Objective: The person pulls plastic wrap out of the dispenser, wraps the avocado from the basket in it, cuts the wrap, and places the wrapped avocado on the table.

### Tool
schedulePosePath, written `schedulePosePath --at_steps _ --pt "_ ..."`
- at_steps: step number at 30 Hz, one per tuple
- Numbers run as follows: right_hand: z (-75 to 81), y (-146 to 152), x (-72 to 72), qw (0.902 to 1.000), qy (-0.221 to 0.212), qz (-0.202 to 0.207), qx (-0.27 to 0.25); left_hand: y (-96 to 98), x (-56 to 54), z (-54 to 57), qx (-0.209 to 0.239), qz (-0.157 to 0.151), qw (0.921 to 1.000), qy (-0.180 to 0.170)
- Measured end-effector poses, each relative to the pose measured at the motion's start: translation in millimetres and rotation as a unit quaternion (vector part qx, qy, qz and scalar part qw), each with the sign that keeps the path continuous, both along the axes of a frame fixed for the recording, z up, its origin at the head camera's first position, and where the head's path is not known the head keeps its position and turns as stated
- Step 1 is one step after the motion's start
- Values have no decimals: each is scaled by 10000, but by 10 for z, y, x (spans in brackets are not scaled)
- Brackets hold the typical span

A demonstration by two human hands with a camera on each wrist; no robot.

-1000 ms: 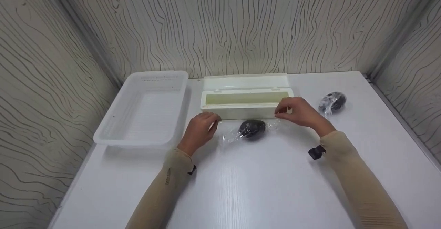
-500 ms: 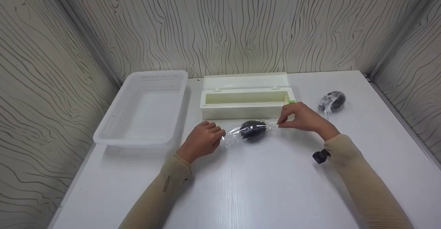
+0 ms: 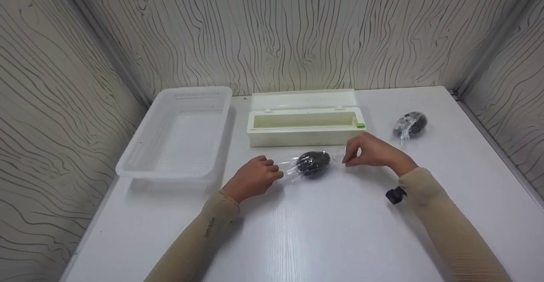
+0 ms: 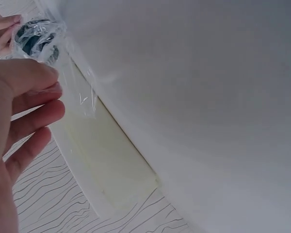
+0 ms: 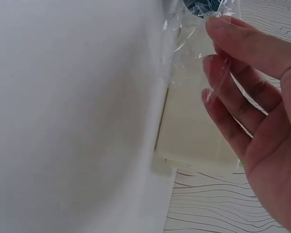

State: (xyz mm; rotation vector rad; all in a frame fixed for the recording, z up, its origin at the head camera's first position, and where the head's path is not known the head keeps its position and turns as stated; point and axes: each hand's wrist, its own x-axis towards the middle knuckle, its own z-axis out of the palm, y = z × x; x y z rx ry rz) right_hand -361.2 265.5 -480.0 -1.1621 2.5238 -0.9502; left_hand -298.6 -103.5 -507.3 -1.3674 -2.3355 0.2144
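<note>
A dark oval fruit, like an avocado, is wrapped in clear plastic film in front of the long white box, between the two hands. My left hand pinches the film's left end between thumb and fingers; the left wrist view shows the film hanging from the fingertips. On the other side my right hand pinches the film's right end, and in the right wrist view a strip of film trails from its fingers. Only part of the fruit shows there.
Behind the hands stands the white box, lid raised, with a green tab at its right end. A white plastic basket sits at left. Another film-wrapped dark fruit lies at right. A patterned wall rises behind the table.
Both hands have moved toward the person, with the left also shifting right. The wrapped fruit has come slightly nearer the person, and the box's green tab has come into view.
</note>
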Motion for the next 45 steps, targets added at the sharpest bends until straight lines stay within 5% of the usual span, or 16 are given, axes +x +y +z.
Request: schedulePosePath --at_steps 9,17,23,28,36,45 --pt "-60 -37 -2 9997 -35 22 237 31 -26 -19 -314 22 9992 -254" --pt "-49 -59 7 9980 -117 -139 608 18 -34 -27 -161 55 9983 -549" --pt "30 -65 16 9960 354 -598 564 -4 -46 9 142 138 9964 -823" --pt "66 -211 21 9910 1029 -836 176 2 -52 42 299 371 9966 -674" --pt "14 -585 37 9872 1501 -211 502 75 -57 54 679 608 9951 -391" --pt "-9 -717 28 9859 1593 -395 334 54 -100 33 651 958 9928 -315"
